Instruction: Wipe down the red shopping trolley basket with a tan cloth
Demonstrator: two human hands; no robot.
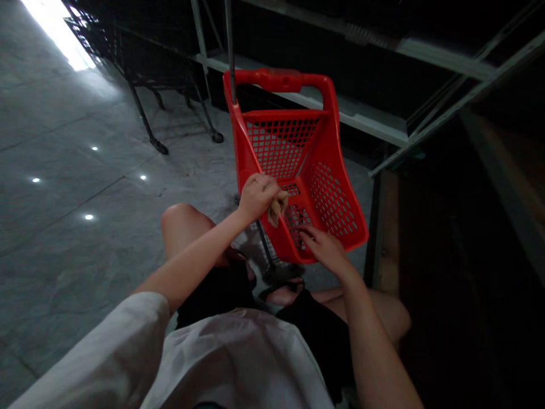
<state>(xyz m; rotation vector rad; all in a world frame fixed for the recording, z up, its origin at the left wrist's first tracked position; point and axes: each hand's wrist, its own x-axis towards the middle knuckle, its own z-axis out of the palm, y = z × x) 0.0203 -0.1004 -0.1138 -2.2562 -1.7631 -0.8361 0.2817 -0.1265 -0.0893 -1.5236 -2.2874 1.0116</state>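
A red plastic shopping basket (351, 213) with perforated walls and a thick handle stands tilted in front of my knees, on a wheeled frame. My left hand (259, 196) is closed around a crumpled tan cloth (277, 209) and presses it against the basket's left rim. Over the near end of the basket reaches my right hand (326, 247), its fingers apart and holding nothing. Whether its fingertips touch the mesh I cannot tell. Through the mesh the inside shows only bare red plastic.
Behind the basket runs a metal shelf rack (374, 128) with dark space beneath. A dark wire cart (145, 68) on casters stands at the upper left. A wooden board (388, 227) lies along the right side. The grey floor (76, 272) spreads at left.
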